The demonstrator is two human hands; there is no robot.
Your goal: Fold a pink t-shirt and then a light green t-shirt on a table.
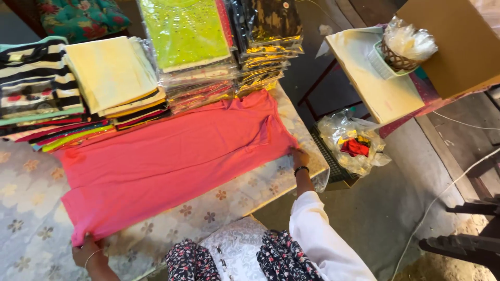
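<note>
1. One pink garment (172, 161) lies spread flat and smooth on the floral bench (31, 208).
2. Left hand (87, 253) fingers pinch its near corner.
3. Right hand (299, 157) fingers grip its far edge.

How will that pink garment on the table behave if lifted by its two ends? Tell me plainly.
The pink garment probably sags in the middle: it lies flat with soft wrinkles. It looks thin, so likely light. The left hand and right hand pinch opposite edges, so it should stay spread only while pulled taut.
</note>
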